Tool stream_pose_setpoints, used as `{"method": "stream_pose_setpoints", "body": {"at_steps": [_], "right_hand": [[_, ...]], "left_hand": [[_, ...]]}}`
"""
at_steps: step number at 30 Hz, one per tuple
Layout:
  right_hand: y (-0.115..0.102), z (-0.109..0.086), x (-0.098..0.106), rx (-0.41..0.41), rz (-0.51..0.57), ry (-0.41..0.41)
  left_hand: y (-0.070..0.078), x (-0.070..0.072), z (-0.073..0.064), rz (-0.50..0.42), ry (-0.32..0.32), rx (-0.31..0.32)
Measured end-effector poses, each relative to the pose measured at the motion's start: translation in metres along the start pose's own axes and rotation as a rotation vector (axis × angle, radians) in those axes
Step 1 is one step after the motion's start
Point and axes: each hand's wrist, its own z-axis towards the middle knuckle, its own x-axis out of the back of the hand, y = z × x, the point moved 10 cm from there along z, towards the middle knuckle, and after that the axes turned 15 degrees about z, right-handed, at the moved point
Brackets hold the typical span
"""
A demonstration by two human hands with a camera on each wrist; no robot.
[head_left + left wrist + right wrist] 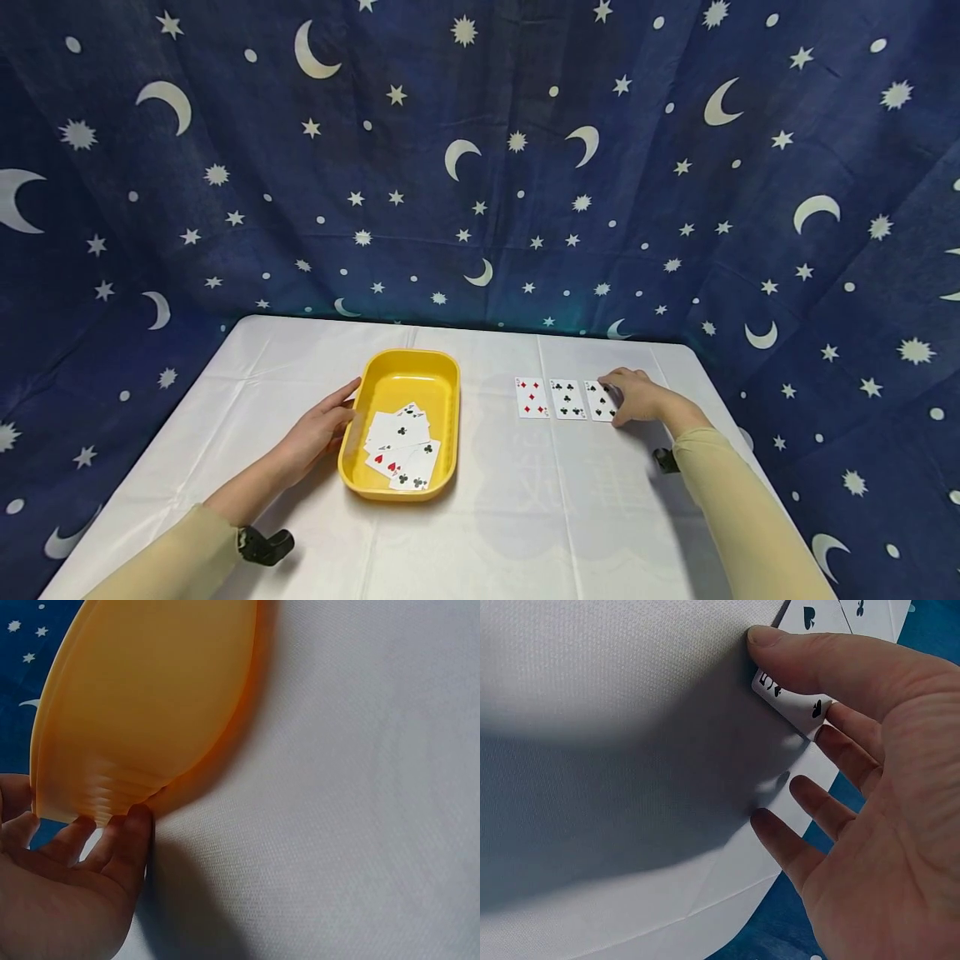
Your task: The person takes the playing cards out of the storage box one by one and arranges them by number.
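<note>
My left hand [321, 429] holds the left side of a yellow tray [405, 360], its fingertips against the outer wall of the tray [150, 697] in the left wrist view. Several playing cards [401, 450] lie face up and overlapping in the tray. To the right, my right hand [647, 398] holds the five of spades [599, 403] at the right end of a row; thumb and forefinger are at the edges of that card [810, 619] in the right wrist view, the other fingers spread. A club card [567, 400] and a diamond card [532, 398] complete the row.
A white cloth covers the table [487, 533]. Behind it hangs a dark blue curtain [420, 108] with moons and stars. Black wrist devices [264, 546] are worn on both forearms. The row of cards lies apart from the tray.
</note>
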Motion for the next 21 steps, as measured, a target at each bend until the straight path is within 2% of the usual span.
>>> {"method": "stream_pose_setpoints", "body": {"at_steps": [21], "right_hand": [[0.0034,0.0010,-0.0020,-0.024,0.001,-0.022]], "left_hand": [[0.0001,0.0001,-0.0008,-0.001,-0.002,-0.003]]}}
